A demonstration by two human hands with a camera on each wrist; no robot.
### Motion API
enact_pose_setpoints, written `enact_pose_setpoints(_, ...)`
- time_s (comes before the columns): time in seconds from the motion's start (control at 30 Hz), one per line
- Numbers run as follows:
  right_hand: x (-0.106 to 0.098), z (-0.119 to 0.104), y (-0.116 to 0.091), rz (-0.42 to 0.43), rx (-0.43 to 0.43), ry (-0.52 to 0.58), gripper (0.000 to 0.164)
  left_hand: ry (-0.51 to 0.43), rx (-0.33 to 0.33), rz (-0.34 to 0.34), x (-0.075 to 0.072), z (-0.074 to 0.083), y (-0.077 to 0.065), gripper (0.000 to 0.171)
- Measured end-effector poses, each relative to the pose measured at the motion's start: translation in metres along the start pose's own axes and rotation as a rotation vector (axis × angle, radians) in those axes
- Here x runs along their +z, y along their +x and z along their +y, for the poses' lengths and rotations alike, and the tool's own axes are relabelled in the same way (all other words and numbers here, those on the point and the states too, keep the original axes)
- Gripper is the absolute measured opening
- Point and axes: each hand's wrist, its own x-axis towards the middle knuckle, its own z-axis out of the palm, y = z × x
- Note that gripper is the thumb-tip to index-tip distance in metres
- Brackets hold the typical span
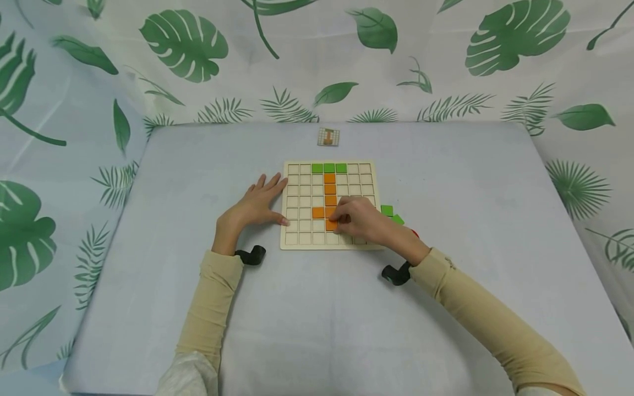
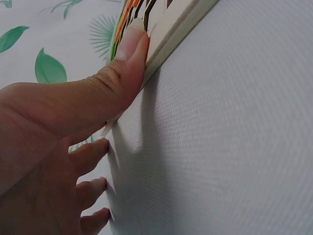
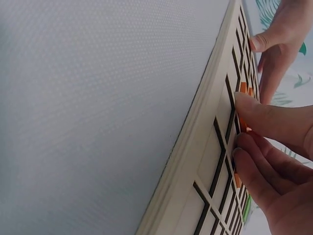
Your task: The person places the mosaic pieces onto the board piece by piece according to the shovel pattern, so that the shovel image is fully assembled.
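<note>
A pale square grid board [image 1: 302, 238] lies on the table. Green tiles [image 1: 329, 168] fill three cells of its top row, and a column of orange tiles [image 1: 330, 189] runs down from the middle one. Another orange tile [image 1: 318, 213] sits left of that column. My right hand [image 1: 361, 217] pinches the lowest orange tile [image 1: 330, 225] between thumb and fingers at the column's bottom, its fingertips right at the board in the right wrist view. My left hand [image 1: 255, 203] is spread at the board's left edge, its thumb [image 2: 131, 41] resting on the rim.
Loose green tiles [image 1: 387, 210] lie just right of the board, and a red piece [image 1: 415, 233] shows partly behind the right wrist. A small pattern card [image 1: 328, 137] lies beyond the board's far edge. Leaf-printed cloth [image 1: 371, 82] hangs behind the table.
</note>
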Motion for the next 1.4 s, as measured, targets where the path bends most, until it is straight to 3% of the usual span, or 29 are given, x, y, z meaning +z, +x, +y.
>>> enact_pose_setpoints(0.4, 0.004, 0.001, 0.000, 0.015, 0.027, 0.002, 0.018, -0.005, 0.006, 0.001, 0.003, -0.001, -0.001, 0.110)
enact_pose_setpoints(0.87, -0.004, 0.009, -0.013, 0.043, -0.019, 0.051, 0.015, 0.009, 0.012, 0.002, 0.002, 0.000, -0.002, 0.109)
enact_pose_setpoints(1.13, -0.018, 0.011, -0.026, 0.041, 0.018, 0.068, 0.017, 0.009, 0.008, -0.008, 0.001, -0.002, -0.001, 0.108)
enact_pose_setpoints(1.4, -0.033, 0.022, -0.045, 0.093, 0.042, 0.009, 0.014, -0.010, 0.002, -0.038, -0.001, -0.002, 0.001, 0.110)
